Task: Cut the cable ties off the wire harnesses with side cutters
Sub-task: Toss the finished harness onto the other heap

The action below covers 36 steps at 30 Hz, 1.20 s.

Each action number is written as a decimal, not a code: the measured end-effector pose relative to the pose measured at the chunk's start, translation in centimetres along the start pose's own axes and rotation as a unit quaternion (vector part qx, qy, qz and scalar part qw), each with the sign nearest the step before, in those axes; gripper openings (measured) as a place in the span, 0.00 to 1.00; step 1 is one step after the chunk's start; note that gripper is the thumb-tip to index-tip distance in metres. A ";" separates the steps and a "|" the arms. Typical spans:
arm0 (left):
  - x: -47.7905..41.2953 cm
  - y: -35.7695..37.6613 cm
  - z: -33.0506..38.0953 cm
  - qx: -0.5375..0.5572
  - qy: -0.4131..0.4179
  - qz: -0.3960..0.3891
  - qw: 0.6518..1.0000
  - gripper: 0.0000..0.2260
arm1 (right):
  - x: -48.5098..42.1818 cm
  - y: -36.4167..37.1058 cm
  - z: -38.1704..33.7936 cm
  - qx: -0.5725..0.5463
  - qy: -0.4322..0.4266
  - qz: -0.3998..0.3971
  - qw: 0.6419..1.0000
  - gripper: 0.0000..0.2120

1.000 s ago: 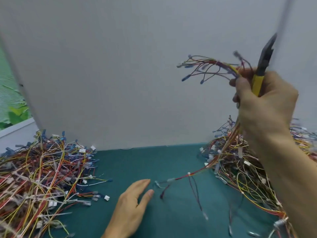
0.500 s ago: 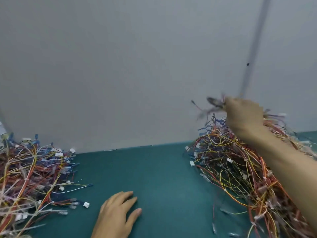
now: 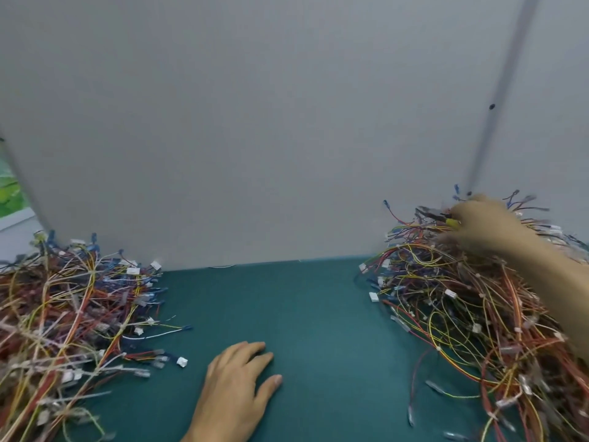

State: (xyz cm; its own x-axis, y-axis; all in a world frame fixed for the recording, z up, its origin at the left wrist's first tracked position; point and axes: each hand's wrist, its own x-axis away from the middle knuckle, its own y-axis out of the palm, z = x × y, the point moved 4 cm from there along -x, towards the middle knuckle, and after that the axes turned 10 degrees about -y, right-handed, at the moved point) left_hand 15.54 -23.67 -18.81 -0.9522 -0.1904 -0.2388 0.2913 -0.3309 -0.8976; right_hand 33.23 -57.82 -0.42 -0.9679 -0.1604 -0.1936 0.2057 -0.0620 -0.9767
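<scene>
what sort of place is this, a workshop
Probably a factory or workshop bench for wire harness rework: a left heap and a right heap of wire harnesses on a green bench top, a grey partition behind, and side cutters in the right hand.

Matt teal table mat (image 3: 318,314), smooth matt grey wall panel (image 3: 255,122), plastic-sheathed wire harnesses (image 3: 462,298) with white plastic connectors (image 3: 373,297)

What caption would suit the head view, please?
Right hand, holding side cutters, atop right harness pile; left hand flat on green mat.
</scene>
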 end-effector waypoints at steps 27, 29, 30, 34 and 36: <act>-1.1 -5.0 -2.2 0.062 -0.108 0.082 0.989 0.16 | 15.3 12.0 -20.3 -0.135 -0.155 -0.014 0.979 0.17; -1.3 -7.4 -3.6 0.053 -0.159 0.139 0.976 0.15 | 15.2 11.9 -20.3 -0.138 -0.156 -0.014 0.978 0.17; -1.4 -8.5 -4.4 0.038 -0.185 0.165 0.968 0.14 | 15.2 11.9 -20.3 -0.141 -0.156 -0.015 0.978 0.17; -1.2 -12.4 -7.5 -0.050 -0.287 0.240 0.926 0.17 | 15.1 12.0 -20.3 -0.144 -0.158 -0.016 0.977 0.17; -1.1 -13.6 -8.4 -0.066 -0.325 0.263 0.906 0.19 | 15.1 12.0 -20.3 -0.141 -0.160 -0.012 0.977 0.17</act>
State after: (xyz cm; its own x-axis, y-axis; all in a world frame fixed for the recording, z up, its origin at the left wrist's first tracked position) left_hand 11.88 -11.16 -9.49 -0.4177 -0.8074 -0.4168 0.6351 0.0686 -0.7694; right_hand 18.15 -40.94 -16.94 -0.8683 -0.4641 -0.1750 0.0915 0.1968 -0.9762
